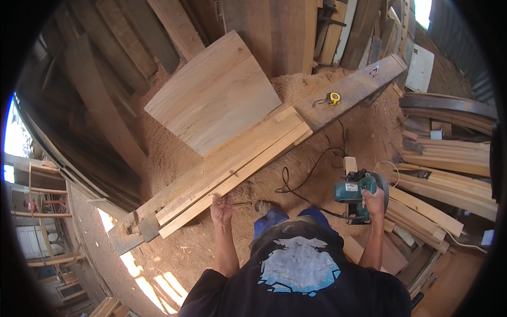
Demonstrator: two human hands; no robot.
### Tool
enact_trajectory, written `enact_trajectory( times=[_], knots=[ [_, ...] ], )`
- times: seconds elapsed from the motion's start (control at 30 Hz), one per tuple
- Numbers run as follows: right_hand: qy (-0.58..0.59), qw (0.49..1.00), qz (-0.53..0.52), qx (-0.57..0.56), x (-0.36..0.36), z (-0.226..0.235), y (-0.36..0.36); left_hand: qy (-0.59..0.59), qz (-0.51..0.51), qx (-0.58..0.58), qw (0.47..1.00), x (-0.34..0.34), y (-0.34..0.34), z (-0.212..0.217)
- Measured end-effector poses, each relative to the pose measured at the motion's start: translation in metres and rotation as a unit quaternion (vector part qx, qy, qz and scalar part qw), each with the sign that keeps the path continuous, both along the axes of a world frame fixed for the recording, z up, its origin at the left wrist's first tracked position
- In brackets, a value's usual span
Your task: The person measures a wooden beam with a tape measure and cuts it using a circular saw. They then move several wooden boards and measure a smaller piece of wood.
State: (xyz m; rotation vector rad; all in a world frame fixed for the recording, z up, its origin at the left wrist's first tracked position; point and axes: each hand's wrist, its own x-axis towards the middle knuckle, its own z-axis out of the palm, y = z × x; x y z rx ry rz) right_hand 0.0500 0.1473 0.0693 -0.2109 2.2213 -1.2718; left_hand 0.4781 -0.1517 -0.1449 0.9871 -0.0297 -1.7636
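My right hand (374,201) is wrapped round the handle of a green handheld circular saw (353,193), held out to the right of my body. Its dark cord loops away over the sawdust. At the near edge of a long narrow plank (232,182), my left hand (222,208) is partly closed, fingertips by the wood. A thin dark rod (242,204) reaches from it to the right; its kind is unclear. The plank lies alongside a wider board (211,179) on a long beam (354,87). A small dark piece (234,173) rests across the two.
A yellow tape measure (333,98) sits on the beam's far part. Beyond the beam, a broad pale panel (216,95) lies tilted over sawdust (163,142). Stacked timber (449,158) fills the right side, and dark boards (100,100) lean at the left. My feet stand close behind the beam.
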Motion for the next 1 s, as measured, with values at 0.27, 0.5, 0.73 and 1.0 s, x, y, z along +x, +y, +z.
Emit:
enact_trajectory(
  times=[0.27,0.5,0.73,1.0],
  knots=[
    [-0.055,0.988,-0.009,0.143,-0.026,-0.084,0.077,-0.102,0.003,-0.205,0.973,-0.041,-0.026,0.143],
    [-0.085,0.954,0.044,0.283,-0.035,-0.160,0.133,-0.064,-0.069,-0.418,0.904,-0.129,-0.039,0.240],
    [-0.054,0.945,0.098,0.307,-0.022,-0.184,0.167,-0.260,-0.273,-0.492,0.785,-0.239,0.003,0.220],
    [-0.148,0.908,0.086,0.382,-0.010,-0.207,0.193,-0.324,-0.586,-0.363,0.648,-0.281,0.057,0.093]
  ],
)
